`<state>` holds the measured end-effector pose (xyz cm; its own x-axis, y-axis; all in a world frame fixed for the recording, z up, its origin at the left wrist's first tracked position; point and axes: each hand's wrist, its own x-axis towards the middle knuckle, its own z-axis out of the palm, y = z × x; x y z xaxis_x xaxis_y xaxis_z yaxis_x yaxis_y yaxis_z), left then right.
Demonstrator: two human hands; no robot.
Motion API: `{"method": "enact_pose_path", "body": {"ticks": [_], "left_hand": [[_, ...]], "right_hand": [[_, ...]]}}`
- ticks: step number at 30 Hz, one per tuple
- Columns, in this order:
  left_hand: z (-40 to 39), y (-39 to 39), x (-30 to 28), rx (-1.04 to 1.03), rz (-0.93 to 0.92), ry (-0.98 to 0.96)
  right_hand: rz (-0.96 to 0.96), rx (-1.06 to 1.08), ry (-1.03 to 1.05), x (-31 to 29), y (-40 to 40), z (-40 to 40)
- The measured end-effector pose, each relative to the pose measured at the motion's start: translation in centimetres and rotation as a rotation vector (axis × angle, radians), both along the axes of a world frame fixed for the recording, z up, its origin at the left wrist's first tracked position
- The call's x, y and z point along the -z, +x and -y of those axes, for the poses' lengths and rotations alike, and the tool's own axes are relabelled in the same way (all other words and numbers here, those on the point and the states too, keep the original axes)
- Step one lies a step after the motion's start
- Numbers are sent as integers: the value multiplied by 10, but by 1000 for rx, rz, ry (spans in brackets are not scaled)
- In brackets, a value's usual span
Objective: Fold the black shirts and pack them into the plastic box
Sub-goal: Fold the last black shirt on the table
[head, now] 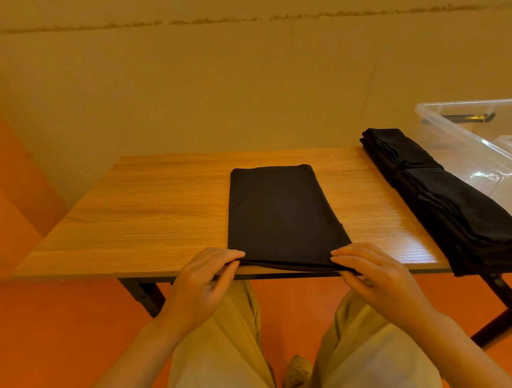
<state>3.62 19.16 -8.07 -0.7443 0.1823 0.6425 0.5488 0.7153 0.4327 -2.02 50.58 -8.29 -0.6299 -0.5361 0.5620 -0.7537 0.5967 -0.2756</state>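
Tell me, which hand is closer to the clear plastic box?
The right hand. It pinches the shirt's near right corner, on the plastic box's side; the left hand pinches the far-side corner.

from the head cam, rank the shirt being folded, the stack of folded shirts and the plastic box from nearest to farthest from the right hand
1. Shirt being folded: the right hand pinches its near right corner at the table's front edge.
2. Stack of folded shirts: off to the right, along the table's right side.
3. Plastic box: beyond the stack, at the far right.
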Motion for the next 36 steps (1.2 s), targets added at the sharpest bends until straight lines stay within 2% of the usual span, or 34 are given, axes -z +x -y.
{"method": "enact_pose_path", "body": {"ticks": [6,15,21,27,36], "left_hand": [[-4,-3,-18,-63,37,210],[0,-34,-47,-160,183,397],[7,-77,-58,-301,305,305],[14,-121,-52,-395,447,189],[19,-142,-42,-408,517,216]], "right_hand": [[274,-19,-339,-23,3,-8],[546,46,-548,-55,-37,11],[675,227,-449,-78,-89,28],[732,369,-316,-69,-125,44],[726,425,-326,-53,-137,44]]}}
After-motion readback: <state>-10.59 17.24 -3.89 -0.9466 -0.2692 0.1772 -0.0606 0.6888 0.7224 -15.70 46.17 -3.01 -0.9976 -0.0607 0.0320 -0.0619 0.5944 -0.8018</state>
